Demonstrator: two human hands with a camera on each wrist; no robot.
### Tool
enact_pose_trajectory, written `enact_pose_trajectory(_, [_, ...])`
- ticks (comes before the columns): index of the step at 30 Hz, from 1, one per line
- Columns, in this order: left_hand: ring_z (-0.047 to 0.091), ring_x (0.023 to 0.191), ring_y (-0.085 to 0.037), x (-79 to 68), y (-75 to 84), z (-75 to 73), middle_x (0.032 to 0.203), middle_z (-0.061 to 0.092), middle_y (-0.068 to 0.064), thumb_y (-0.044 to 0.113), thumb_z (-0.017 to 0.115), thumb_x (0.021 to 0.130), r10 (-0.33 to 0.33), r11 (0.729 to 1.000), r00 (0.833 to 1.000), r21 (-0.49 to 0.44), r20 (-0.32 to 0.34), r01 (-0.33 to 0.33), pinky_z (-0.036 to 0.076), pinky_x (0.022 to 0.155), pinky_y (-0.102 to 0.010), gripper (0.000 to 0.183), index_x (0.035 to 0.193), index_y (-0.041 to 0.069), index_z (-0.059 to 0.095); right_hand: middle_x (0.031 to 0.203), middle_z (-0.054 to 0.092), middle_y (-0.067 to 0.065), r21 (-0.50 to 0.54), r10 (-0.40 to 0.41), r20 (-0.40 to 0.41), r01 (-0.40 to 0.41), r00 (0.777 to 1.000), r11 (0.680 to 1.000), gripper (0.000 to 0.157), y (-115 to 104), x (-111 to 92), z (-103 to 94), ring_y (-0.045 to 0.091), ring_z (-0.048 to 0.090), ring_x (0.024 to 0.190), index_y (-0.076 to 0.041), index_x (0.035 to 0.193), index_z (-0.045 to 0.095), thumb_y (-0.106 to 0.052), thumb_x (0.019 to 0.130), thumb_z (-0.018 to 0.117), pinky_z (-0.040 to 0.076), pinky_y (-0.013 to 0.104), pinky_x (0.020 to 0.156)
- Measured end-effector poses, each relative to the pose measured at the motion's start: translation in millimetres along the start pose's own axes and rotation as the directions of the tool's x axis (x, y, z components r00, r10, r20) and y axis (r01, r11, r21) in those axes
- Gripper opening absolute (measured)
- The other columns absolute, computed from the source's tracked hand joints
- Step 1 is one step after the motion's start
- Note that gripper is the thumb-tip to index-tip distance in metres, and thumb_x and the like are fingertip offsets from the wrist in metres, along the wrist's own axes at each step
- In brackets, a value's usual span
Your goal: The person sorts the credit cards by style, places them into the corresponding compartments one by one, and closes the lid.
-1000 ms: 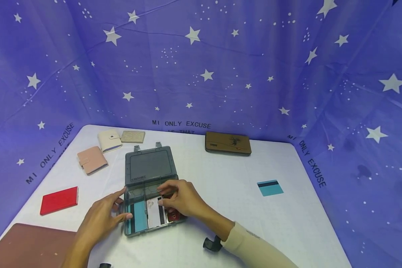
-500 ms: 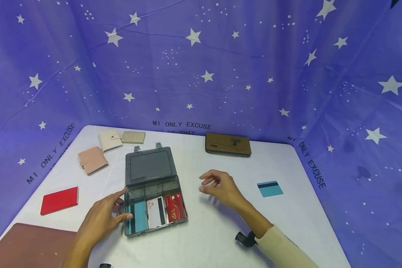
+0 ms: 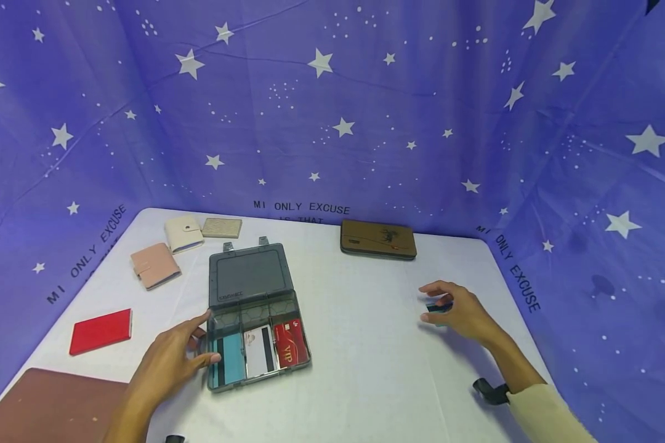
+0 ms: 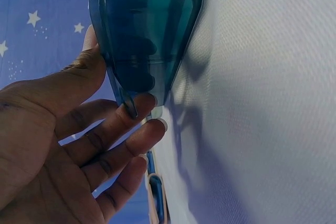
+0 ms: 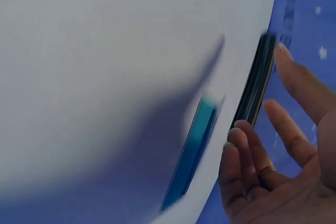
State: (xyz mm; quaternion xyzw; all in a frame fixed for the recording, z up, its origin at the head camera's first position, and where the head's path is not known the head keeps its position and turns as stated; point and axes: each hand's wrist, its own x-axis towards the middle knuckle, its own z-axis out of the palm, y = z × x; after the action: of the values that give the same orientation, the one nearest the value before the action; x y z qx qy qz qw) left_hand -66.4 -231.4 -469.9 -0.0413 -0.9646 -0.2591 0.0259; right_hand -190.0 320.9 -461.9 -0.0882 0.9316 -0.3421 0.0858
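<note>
A grey see-through plastic box [image 3: 257, 381] lies with its lid [image 3: 250, 274] folded back. Cards sit in its compartments: a teal card [image 3: 233, 360], a white card [image 3: 257, 355] and a red VIP card [image 3: 290, 341]. My left hand [image 3: 169, 360] holds the box at its left side, thumb over the rim and fingers at the back corner. In the right wrist view, another teal card [image 5: 190, 153] lies on the tablecloth. Reaching over that card, my right hand [image 3: 465, 314] has its thumb and fingers spread apart and grips nothing.
Behind stands a brown wallet [image 3: 378, 239]. On the left lie a red booklet [image 3: 101, 332], a pink card holder [image 3: 156, 266], a cream card holder [image 3: 183, 234], a beige rectangular case [image 3: 222, 227] and a large brown flat item [image 3: 55, 406]. A star-patterned curtain [image 3: 288, 141] encloses the table.
My right hand has left the white card in the box and swept right to the loose teal card. My left hand has stayed at the box.
</note>
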Motion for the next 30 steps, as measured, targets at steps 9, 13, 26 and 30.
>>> enact_pose_trajectory(9, [0.061,0.085,-0.013,-0.2,-0.8,0.5,0.104,0.072,-0.003,0.034,0.089,0.07,0.013,1.0,1.0,0.001,-0.019,-0.013,0.05,0.077,-0.043,0.087,0.145,0.009,0.052,0.121,0.056,0.019,-0.181,-0.002,-0.011,0.0,1.0,0.984,0.063,33.9,-11.0,-25.2,0.034,0.054,0.104,-0.016,0.127,0.065,-0.027,0.071,0.09,0.045,0.038,0.077])
enact_pose_trajectory(13, [0.061,0.085,-0.013,0.0,0.2,0.4,0.104,0.072,-0.002,0.034,0.089,0.07,0.007,1.0,1.0,0.002,-0.015,-0.007,0.05,0.077,-0.043,0.088,0.145,0.009,0.052,0.112,0.056,0.018,-0.242,-0.027,-0.037,0.018,0.999,0.97,0.057,39.6,-7.4,-22.6,0.029,0.053,0.095,-0.014,0.121,0.068,-0.023,0.07,0.091,0.042,0.034,0.074])
enact_pose_trajectory(26, [0.062,0.085,-0.014,1.0,0.3,0.9,0.105,0.072,-0.003,0.035,0.089,0.07,-0.014,1.0,1.0,0.012,-0.001,0.014,0.051,0.079,-0.044,0.088,0.145,0.01,0.051,0.083,0.059,0.0,-0.155,-0.076,0.007,0.076,0.997,0.985,0.033,12.0,4.0,5.2,0.016,0.051,0.077,-0.014,0.091,0.063,-0.015,0.071,0.089,0.043,0.025,0.068])
enact_pose_trajectory(30, [0.062,0.085,-0.014,1.4,0.6,1.0,0.105,0.072,-0.003,0.035,0.09,0.069,-0.012,1.0,1.0,0.011,0.0,0.012,0.051,0.078,-0.044,0.089,0.145,0.009,0.051,0.077,0.057,-0.001,-0.089,-0.13,0.049,0.134,0.99,0.987,0.024,-6.7,5.1,20.2,0.013,0.051,0.071,-0.014,0.088,0.064,-0.011,0.076,0.085,0.043,0.023,0.064])
